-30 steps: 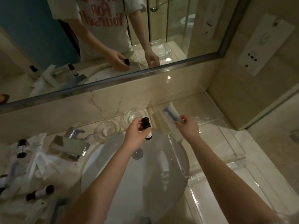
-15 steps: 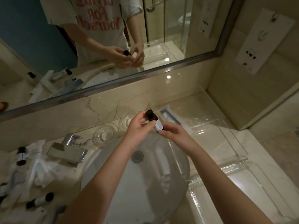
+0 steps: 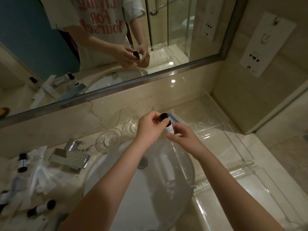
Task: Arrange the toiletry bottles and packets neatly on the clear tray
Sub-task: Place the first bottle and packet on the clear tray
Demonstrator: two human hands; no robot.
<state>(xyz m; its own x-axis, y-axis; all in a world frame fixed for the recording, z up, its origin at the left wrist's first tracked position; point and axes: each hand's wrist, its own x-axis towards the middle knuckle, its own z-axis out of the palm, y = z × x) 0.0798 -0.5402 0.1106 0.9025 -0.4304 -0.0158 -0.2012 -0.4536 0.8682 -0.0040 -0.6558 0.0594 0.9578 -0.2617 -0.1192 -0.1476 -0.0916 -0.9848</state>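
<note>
A small white bottle with a black cap (image 3: pixel 168 125) is held above the far rim of the sink by both hands. My left hand (image 3: pixel 150 129) grips it near the cap and my right hand (image 3: pixel 180 136) pinches its lower end. Just behind the bottle a white packet (image 3: pixel 175 119) lies at the left end of the clear tray (image 3: pixel 215 129), which stands on the counter to the right. More bottles (image 3: pixel 22 162) (image 3: pixel 41 209) and crumpled packets (image 3: pixel 43 175) lie in a heap on the counter at the left.
A round white sink (image 3: pixel 141 189) fills the middle, with a chrome tap (image 3: pixel 70 157) on its left. Two glass dishes (image 3: pixel 109 140) sit behind the sink. A second clear tray (image 3: pixel 250 197) lies at the lower right. A mirror (image 3: pixel 116 47) runs along the back wall.
My right hand let go of the packet at the tray and came over to the bottle. Both hands now hold the bottle, which has moved right and tilted.
</note>
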